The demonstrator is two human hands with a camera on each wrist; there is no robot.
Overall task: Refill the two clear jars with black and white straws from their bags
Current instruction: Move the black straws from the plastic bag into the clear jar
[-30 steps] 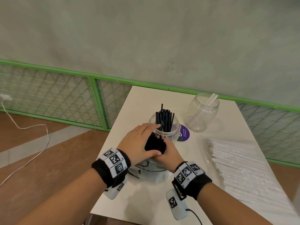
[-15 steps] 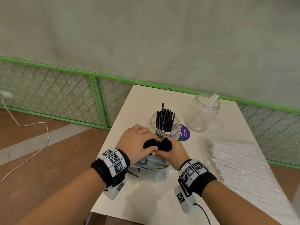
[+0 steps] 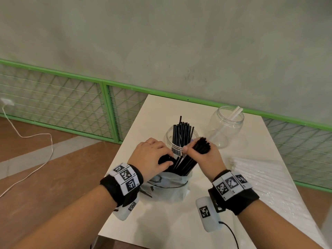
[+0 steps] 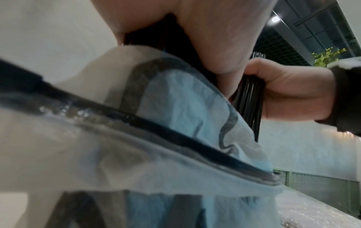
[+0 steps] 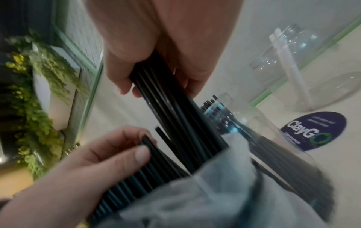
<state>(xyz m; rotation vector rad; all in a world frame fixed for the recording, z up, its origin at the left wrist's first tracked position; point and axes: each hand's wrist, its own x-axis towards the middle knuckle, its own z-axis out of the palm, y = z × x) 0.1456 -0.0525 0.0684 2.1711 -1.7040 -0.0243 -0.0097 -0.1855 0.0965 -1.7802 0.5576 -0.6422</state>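
Glossy black plastic straws (image 3: 186,162); clear plastic jar (image 3: 226,126); matt (smooth) white table (image 3: 154,112).

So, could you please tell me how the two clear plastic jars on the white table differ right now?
The nearer clear plastic jar holds a dense upright cluster of black straws, while the farther clear plastic jar holds only a couple of white straws leaning against its rim. The nearer jar stands right behind the hands; the farther one stands apart, back right. Both are lidless, upright and on the white table.
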